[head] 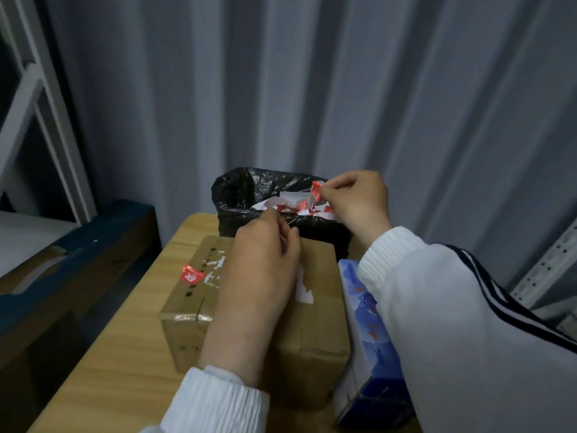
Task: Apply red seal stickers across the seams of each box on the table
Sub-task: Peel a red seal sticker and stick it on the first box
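Cardboard box (187,310) sits low in the middle on the wooden table (125,354), a red seal sticker (192,274) on top. Right hand (356,198) pinches another red sticker (317,190) above the black bin bag (237,189). Left hand (262,260) curls over the box; its hold is unclear.

White top on this person, long sleeves both sides. Left sleeve (215,401): ribbed knit cuff w/ vertical ridges, plain white. Right sleeve (437,323): same white fabric, ribbed cuff too, plus thin dark navy stripes (499,295) running lengthwise along the outer side. Left hand (265,267) & right hand (359,198) bare.
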